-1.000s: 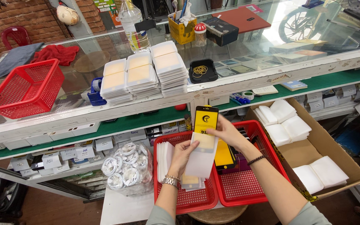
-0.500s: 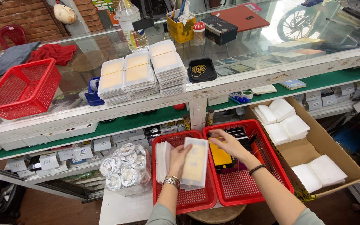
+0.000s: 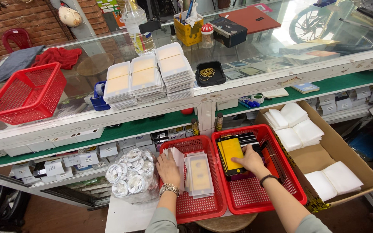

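My left hand rests in the left red basket, fingers on a stack of white sleeves next to a pile of clear-wrapped packets. My right hand lies in the right red basket, pressing down on a yellow-faced black screen protector that tops a row of similar ones.
An open cardboard box of white sleeves stands to the right. A bag of white cable coils lies to the left. On the glass counter sit stacks of packets, an empty red basket, a black tray and a yellow pen holder.
My right hand has lowered the yellow screen protector from in front of me into the right basket. My left hand has set the packets down in the left basket and moved left.
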A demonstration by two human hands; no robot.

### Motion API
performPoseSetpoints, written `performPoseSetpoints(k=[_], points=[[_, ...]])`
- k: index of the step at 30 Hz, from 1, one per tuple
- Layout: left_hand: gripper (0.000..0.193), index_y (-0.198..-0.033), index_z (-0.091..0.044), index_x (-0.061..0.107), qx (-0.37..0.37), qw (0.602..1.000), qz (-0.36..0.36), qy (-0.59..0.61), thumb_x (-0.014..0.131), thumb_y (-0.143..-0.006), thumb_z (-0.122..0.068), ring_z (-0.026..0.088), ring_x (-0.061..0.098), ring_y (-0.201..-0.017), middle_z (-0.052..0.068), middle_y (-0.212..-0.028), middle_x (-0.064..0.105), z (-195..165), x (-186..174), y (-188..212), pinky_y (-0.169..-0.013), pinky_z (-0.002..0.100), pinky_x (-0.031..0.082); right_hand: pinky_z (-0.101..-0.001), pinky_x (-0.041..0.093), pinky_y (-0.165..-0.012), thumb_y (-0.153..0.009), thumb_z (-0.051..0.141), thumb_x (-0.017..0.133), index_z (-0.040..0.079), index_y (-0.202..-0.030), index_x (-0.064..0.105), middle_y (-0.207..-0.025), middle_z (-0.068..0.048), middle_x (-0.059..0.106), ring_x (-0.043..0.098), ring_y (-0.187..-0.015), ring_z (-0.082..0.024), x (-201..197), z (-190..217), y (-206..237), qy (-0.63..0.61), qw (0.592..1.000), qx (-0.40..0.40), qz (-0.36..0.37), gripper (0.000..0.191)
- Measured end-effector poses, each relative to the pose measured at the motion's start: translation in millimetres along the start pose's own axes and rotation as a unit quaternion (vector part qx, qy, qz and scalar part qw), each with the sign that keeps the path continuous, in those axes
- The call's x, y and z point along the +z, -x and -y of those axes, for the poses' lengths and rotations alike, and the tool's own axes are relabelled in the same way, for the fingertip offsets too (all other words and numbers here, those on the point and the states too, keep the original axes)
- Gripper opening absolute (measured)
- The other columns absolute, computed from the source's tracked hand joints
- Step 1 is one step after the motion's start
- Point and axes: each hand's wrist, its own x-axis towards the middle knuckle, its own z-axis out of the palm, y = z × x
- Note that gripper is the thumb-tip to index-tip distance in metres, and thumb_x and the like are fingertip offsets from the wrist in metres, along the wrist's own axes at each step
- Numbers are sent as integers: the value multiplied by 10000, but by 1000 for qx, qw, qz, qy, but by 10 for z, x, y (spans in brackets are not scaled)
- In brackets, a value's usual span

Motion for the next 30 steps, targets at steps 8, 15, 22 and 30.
performPoseSetpoints(k=[8, 15, 22, 30], points=[[174, -1036, -16, 747, -63, 976, -35, 205, 703, -873, -60, 323, 712, -975, 174, -1042, 735, 130, 107, -199, -828, 395, 561, -342, 576, -899, -924, 215, 724, -5, -1244, 645, -1135, -136, 754, 739, -1009, -212, -128, -106, -78, -223, 975, 6, 14, 396], [314, -982, 58, 768, -158, 764, 52, 623, 819, -791, -187, 290, 745, -778, 205, -913, 804, -263, -12, -237, -712, 376, 572, -380, 592, -866, -957, 203, 613, 40, -1385, 501, -1255, -103, 669, 671, -1095, -195, -81, 357, 1, -545, 818, -38, 179, 471], [280, -1087, -14, 734, -105, 955, -56, 271, 735, -840, -145, 402, 721, -818, 236, -874, 744, 82, 15, -161, -730, 481, 571, -339, 568, -914, -976, 216, 616, 39, -1389, 512, -1279, -110, 680, 671, -1129, -186, 10, 304, -46, -509, 845, -62, 153, 461], [185, -917, -49, 754, -51, 969, -123, 207, 759, -871, -229, 374, 698, -835, 182, -939, 729, 73, 193, -53, -718, 472, 552, -369, 556, -925, -959, 202, 578, 83, -1427, 471, -1289, -98, 670, 659, -1148, -215, 234, 426, -5, -548, 805, -43, 224, 494]])
